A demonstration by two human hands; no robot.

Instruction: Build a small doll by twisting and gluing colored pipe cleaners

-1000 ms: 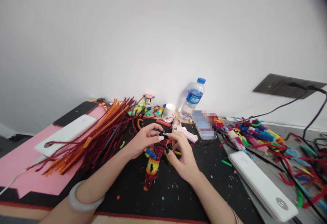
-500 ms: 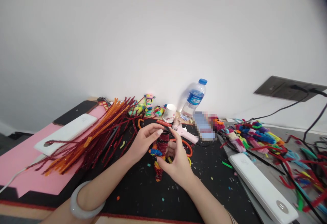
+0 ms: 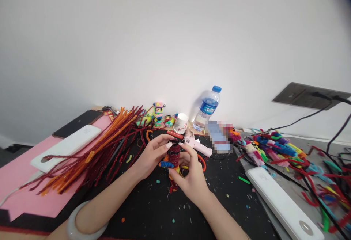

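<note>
A small pipe-cleaner figure [image 3: 173,159], dark red with blue, orange and yellow bands, stands upright over the black mat [image 3: 153,210]. My left hand [image 3: 149,156] pinches its dark top with thumb and forefinger. My right hand [image 3: 190,176] is wrapped round the figure's middle from the right, thumb on the front. Both hands are closed on it. A pale bangle [image 3: 82,221] sits on my left wrist.
A sheaf of red and orange pipe cleaners [image 3: 93,152] lies to the left over a pink sheet [image 3: 19,174] with a white power bank [image 3: 65,147]. Behind are a pink glue gun [image 3: 197,144], paper cup [image 3: 181,123] and water bottle [image 3: 207,108]. Coloured pipe-cleaner pieces [image 3: 274,145] and another power bank [image 3: 282,205] lie right.
The figure has gone from leaning with its foot on the mat to upright and higher between my hands. My right hand has shifted down to grip its middle.
</note>
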